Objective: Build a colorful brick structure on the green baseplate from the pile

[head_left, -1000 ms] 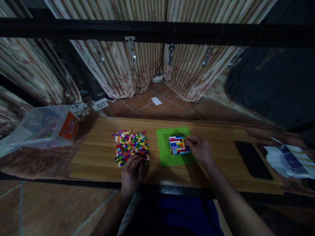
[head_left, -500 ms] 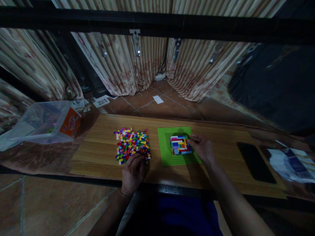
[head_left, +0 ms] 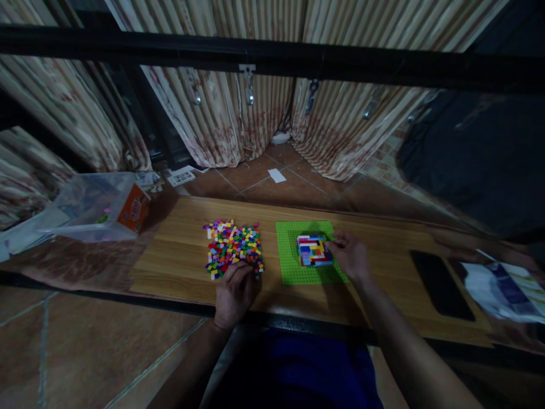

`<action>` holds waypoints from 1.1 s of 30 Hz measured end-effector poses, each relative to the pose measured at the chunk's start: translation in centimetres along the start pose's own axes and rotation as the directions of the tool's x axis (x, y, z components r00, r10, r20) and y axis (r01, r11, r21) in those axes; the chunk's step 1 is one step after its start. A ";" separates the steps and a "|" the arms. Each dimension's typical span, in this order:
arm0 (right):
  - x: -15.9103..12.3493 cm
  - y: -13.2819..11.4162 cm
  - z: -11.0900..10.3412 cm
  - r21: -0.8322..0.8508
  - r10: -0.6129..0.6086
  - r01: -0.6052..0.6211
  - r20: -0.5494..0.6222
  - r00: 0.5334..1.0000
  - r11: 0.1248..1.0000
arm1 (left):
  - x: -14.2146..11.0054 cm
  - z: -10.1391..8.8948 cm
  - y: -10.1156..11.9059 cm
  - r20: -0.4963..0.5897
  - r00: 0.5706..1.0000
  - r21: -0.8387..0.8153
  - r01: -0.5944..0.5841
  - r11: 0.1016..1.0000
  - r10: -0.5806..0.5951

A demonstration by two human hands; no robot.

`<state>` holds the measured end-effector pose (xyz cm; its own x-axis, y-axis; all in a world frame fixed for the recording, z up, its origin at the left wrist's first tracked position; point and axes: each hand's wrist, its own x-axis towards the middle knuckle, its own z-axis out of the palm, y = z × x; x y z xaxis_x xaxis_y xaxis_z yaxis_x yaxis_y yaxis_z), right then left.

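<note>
A heap of small coloured bricks (head_left: 232,245) lies on the wooden board (head_left: 383,295). To its right a green baseplate (head_left: 289,267) carries a square block of joined bricks (head_left: 313,250). My left hand (head_left: 234,292) rests at the near edge of the heap, fingers curled down onto the bricks; what they hold is hidden. My right hand (head_left: 349,257) sits at the block's right edge, thumb and fingers pinched against it.
A clear plastic bag with an orange label (head_left: 100,207) lies at the left. A black phone (head_left: 440,284) lies on the board to the right, with papers (head_left: 502,289) beyond it. Curtains and a tiled floor are behind; a dark bar crosses overhead.
The view has shifted slightly to the right. Both hands stay in nearly the same places, the left at the heap and the right at the block.
</note>
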<state>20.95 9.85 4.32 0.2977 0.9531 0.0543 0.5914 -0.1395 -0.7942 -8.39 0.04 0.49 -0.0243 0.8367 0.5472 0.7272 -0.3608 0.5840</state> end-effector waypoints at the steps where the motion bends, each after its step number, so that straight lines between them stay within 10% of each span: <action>1: -0.3 -0.1 0.0 -0.007 -0.004 0.004 -0.021 1.000 1.000 | 0.0 0.0 0.0 -0.001 1.000 -0.005 0.004 1.000 -0.004; 5: -2.4 -1.4 0.5 0.045 -0.082 0.086 -0.087 0.993 0.995 | -0.1 0.0 0.1 -0.005 1.000 -0.027 0.025 0.999 -0.025; 9: -6.0 -3.6 2.5 0.129 -0.235 0.223 0.084 0.968 0.966 | -0.3 0.2 0.0 -0.012 0.999 -0.042 0.035 0.999 -0.036; 13: -9.2 -5.1 5.7 0.112 -0.479 0.468 0.295 0.827 0.877 | -0.4 0.2 -0.1 -0.022 0.999 -0.060 0.047 0.997 -0.048; 21: -9.8 -5.3 9.6 0.023 -0.592 0.649 0.436 0.678 0.761 | -0.3 0.2 0.1 -0.002 0.999 -0.074 0.046 0.996 -0.046; 33: -10.1 -5.2 9.1 -0.097 -0.556 0.663 0.464 0.690 0.742 | -0.5 0.3 0.1 -0.011 0.998 -0.053 0.065 0.996 -0.066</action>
<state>8.03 3.37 2.41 -0.4709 0.8597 0.1980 0.7088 0.5024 -0.4953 -8.12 -0.26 0.09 -0.0796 0.8540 0.5141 0.6865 -0.3270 0.6494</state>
